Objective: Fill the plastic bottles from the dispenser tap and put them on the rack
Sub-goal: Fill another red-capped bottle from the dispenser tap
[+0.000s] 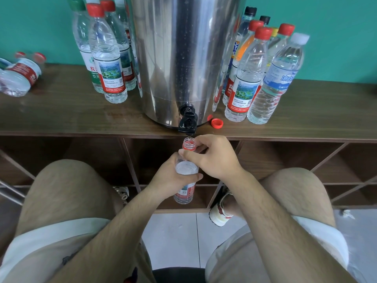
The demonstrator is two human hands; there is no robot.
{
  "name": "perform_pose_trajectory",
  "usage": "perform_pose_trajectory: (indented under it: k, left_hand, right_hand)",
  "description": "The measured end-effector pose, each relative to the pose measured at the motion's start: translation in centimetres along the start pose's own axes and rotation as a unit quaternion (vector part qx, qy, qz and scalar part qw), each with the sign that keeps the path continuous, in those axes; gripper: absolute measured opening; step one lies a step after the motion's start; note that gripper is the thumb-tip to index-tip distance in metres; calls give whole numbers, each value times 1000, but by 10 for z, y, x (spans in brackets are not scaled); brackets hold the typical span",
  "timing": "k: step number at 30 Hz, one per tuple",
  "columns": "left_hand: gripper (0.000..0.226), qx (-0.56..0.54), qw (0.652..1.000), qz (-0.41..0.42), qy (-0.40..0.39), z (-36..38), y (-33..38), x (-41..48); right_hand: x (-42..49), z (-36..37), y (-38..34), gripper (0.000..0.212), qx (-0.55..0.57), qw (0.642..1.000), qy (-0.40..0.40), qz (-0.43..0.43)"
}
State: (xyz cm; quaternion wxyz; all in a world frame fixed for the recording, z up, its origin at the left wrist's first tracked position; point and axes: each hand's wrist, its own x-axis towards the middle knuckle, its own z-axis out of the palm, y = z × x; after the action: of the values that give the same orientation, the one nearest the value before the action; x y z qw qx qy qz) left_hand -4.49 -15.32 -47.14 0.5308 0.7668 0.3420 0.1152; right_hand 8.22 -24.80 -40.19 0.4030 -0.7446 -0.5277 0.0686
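Clearly, blue-label bottle [279,80] (far right) reads — 凉白.

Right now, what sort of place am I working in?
Likely a makeshift indoor water-filling station: steel dispenser on a wooden rack, capped bottles either side, open bottle under its tap, tiled floor.

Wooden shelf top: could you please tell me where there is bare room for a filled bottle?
Widest bare patch: wooden shelf top between the lying red-labelled bottles and the upright bottle cluster left of the steel dispenser. Also bare far right, beyond the white-capped bottle. Crowded beside the dispenser; a loose red cap lies by the black tap.
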Motion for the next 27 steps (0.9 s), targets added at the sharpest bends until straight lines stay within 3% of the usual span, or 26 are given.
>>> perform_pose_trajectory:
  k: [27]
  left_hand:
    - [74,-7,1000,2,4,-1,2,-4]
  right_hand:
    - [0,1,0,31,9,1000,-5,11]
